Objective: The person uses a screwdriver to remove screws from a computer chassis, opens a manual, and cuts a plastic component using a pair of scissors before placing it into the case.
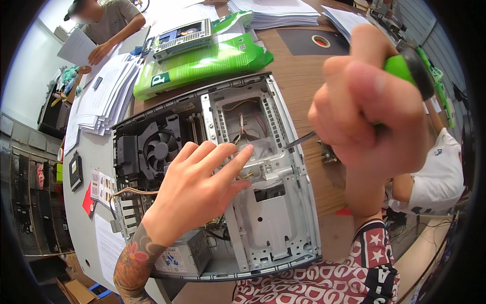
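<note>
An opened desktop computer case (260,228) lies flat before me, its silver metal frame showing. My left hand (190,187) rests across the middle of the frame, fingers spread, nothing held. Raised close at the right, my right hand (369,111) is closed around a screwdriver (400,73) with a green and black handle. The shaft points left, its tip near the case's right edge; whether it touches cannot be told. Inside the case, a black fan (159,149) sits left of the frame and a power supply (185,253) lies below my left wrist.
Beyond the case, a green plastic package (202,71) carries a metal drive cage (185,40). Paper stacks (109,96) stand at left, others (273,12) at the back. A tape roll (320,41) lies on a dark sheet. People sit at far left (114,25) and right (438,172).
</note>
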Available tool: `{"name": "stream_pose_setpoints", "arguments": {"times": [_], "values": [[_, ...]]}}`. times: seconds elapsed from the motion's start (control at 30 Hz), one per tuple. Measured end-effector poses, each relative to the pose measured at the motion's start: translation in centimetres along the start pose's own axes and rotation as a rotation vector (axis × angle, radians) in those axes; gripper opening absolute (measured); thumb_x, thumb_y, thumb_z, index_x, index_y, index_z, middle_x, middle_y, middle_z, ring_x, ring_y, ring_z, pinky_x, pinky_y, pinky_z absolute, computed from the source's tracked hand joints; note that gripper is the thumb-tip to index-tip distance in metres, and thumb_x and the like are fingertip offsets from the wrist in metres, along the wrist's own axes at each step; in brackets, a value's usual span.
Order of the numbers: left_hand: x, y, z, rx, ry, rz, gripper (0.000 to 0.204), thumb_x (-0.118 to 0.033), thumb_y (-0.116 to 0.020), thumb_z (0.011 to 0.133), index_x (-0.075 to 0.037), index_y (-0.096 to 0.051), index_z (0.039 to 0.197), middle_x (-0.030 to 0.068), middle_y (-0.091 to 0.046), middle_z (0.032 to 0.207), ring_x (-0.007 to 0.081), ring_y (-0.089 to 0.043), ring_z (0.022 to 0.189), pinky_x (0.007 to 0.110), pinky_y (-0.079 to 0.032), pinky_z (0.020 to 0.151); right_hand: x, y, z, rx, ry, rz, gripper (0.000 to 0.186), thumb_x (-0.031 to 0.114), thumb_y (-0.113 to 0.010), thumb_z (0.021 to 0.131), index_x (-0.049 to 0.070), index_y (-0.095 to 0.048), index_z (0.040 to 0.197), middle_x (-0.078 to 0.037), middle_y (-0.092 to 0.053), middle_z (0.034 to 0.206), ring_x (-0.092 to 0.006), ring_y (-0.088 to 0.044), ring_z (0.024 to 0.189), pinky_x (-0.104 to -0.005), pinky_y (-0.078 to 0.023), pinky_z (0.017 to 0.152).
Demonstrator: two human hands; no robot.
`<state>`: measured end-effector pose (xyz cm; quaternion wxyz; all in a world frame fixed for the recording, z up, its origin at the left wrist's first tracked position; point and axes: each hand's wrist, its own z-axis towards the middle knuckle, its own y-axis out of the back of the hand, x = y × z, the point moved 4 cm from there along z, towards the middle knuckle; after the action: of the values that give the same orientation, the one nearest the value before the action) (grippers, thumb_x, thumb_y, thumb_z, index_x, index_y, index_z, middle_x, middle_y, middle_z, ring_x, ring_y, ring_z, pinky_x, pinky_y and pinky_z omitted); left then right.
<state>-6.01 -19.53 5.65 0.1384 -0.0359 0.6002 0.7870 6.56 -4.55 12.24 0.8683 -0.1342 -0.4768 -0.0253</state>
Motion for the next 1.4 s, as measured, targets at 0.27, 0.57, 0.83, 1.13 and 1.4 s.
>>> {"name": "stream_pose_setpoints", "arguments": {"times": [0.27, 0.57, 0.83, 1.13, 1.4], "values": [[-0.5, -0.6, 1.8, 0.124, 0.068, 0.023, 0.040, -0.019, -0.077, 0.076, -0.007, -0.067, 0.112, 0.0081, -0.063, 0.106, 0.0264, -0.059, 0.090, 0.038, -0.047, 0.081, -1.6, -0.3, -0.1, -0.286, -0.130, -0.139, 0.020, 0.006, -0.051, 0.089, 0.009, -0.038, 0.075, 0.002, -0.038, 0.048, -0.0056, -0.028, 0.036, -0.0252, -0.020, 0.037], [-0.7, -1.5, 1.8, 0.023, -0.008, 0.219, 0.042, -0.021, -0.073, 0.079, -0.003, -0.063, 0.115, 0.0045, -0.057, 0.094, 0.0199, -0.056, 0.086, 0.034, -0.044, 0.073, -2.8, -0.6, -0.1, -0.292, -0.240, 0.010, 0.020, 0.008, -0.066, 0.076, 0.007, -0.049, 0.065, 0.002, -0.046, 0.057, -0.0037, -0.039, 0.049, -0.0234, -0.029, 0.046], [-0.8, -2.0, 1.8, 0.027, -0.004, 0.219, 0.041, -0.020, -0.070, 0.080, 0.000, -0.063, 0.115, 0.0046, -0.057, 0.094, 0.0195, -0.055, 0.087, 0.034, -0.043, 0.075, -3.1, -1.5, -0.3, -0.276, -0.122, -0.254, 0.020, 0.010, -0.067, 0.076, 0.006, -0.051, 0.066, 0.002, -0.046, 0.057, -0.0043, -0.038, 0.050, -0.0233, -0.029, 0.048], [-0.5, -1.3, 1.6, 0.068, 0.005, 0.188, 0.040, -0.021, -0.071, 0.079, -0.001, -0.064, 0.113, 0.0034, -0.056, 0.090, 0.0179, -0.056, 0.087, 0.032, -0.043, 0.077, -2.7, -1.8, -1.4, -0.337, -0.192, -0.233, 0.024, 0.004, -0.060, 0.079, 0.008, -0.040, 0.065, -0.001, -0.044, 0.052, -0.0050, -0.034, 0.044, -0.0258, -0.025, 0.041], [-0.6, -1.9, 1.5, -0.055, -0.001, 0.185, 0.024, -0.020, -0.076, 0.073, -0.008, -0.065, 0.091, 0.0034, -0.059, 0.095, 0.0213, -0.056, 0.083, 0.036, -0.043, 0.073, -3.3, -1.9, -1.3, -0.272, -0.141, -0.247, 0.020, -0.002, -0.052, 0.084, 0.007, -0.038, 0.073, 0.000, -0.039, 0.052, -0.0056, -0.033, 0.041, -0.0244, -0.026, 0.039]]}}
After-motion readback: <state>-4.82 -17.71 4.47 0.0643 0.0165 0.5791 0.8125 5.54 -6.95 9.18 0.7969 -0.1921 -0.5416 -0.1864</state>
